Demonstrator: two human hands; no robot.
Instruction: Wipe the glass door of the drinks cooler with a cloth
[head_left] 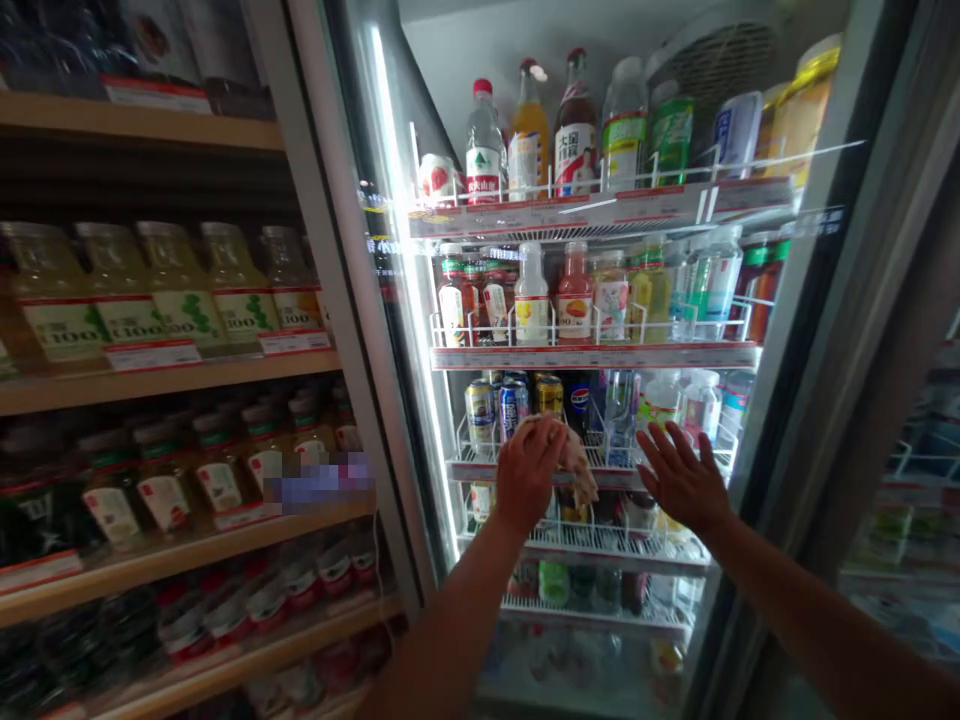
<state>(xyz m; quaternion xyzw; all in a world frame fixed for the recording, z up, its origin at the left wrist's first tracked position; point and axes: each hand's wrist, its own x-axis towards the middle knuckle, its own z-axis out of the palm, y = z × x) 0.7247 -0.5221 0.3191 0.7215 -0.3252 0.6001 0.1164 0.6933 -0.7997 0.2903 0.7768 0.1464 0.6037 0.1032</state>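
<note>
My left hand [527, 470] is closed on a crumpled, pale patterned cloth [577, 462] whose loose end hangs down to the right. It is held up in front of the glass door of a lit drinks fridge, level with the shelf of cans [480, 408]. To the right, my right hand [684, 475] is open with its fingers spread and palm toward the glass. Whether either hand touches the glass I cannot tell. Behind the door, bottles [574, 292] and cans stand on white wire shelves.
On the left, wooden shelves [150, 385] carry rows of juice bottles [172, 275] and jars. The fridge's metal frame [330, 250] separates them from the door. A bright light strip [390, 130] runs down the fridge's left side. Further blurred shelves show at the right.
</note>
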